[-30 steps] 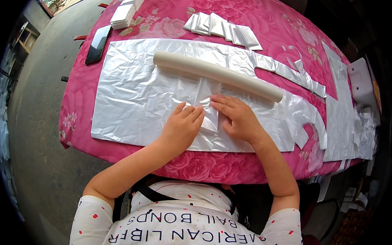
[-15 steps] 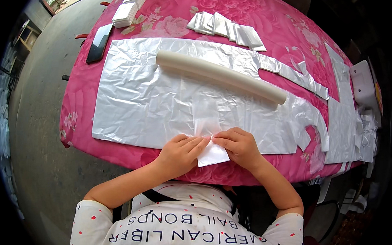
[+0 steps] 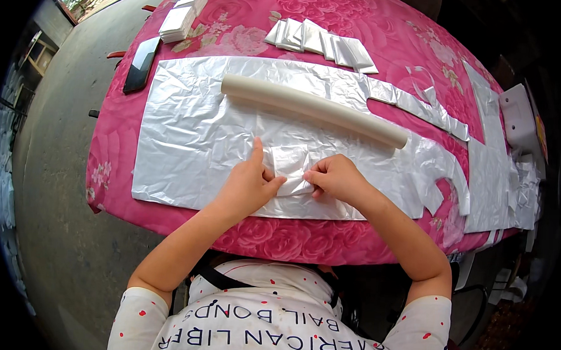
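Observation:
A small folded square of thin white plastic film (image 3: pixel 290 161) lies near the front edge of a wide, crinkled stack of white plastic sheets (image 3: pixel 182 133). My right hand (image 3: pixel 338 179) pinches its right edge between thumb and fingers. On its left side is my left hand (image 3: pixel 245 185), fingers apart, index finger stretched forward and thumb tip at the square's lower left. Behind both hands, a long off-white roll (image 3: pixel 314 111) rests slantwise across the sheets. Strap-like cut-outs shape the stack's right end.
Folded white squares (image 3: pixel 321 42) lie overlapping at the back of the pink floral table (image 3: pixel 228 232). Stacked white packets (image 3: pixel 177 21) and a dark phone (image 3: pixel 142 65) sit at the far left. More plastic sheeting (image 3: pixel 490 184) and a white plastic container (image 3: pixel 519 120) are at the right.
The folded film has moved from the table's front edge farther onto the sheets and now lies flatter. Both hands moved forward; the left has spread its fingers, while the right still pinches the film.

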A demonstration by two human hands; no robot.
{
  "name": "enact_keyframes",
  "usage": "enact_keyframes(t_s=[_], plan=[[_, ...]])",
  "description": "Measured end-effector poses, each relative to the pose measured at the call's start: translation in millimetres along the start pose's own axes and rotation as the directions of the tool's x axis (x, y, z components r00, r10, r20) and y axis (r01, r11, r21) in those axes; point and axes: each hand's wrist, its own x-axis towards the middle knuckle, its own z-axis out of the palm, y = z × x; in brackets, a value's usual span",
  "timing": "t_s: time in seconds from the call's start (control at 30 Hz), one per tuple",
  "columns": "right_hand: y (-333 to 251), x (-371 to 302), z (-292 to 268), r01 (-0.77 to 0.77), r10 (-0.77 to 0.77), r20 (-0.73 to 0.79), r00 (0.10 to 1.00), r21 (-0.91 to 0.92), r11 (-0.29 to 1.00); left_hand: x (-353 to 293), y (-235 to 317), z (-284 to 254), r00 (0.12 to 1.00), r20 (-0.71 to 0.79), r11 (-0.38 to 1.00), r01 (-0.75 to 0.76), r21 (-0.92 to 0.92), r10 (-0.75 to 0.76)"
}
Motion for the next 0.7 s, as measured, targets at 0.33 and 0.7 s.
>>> enact_keyframes(t_s=[0.33, 0.7], plan=[[0.5, 0.3, 3.0, 0.034, -0.036, -0.045, 0.998, -0.05, 0.998, 0.2, -6.8, 44.1, 0.808, 0.058, 0.547, -0.448, 0.707, 0.586], [1.6, -13.9, 9.5, 0.18, -0.21, -0.165, 0.964, -0.18, 0.967, 9.5, -18.9, 51.2, 0.844, 0.037, 0.639, -0.434, 0.635, 0.536]])
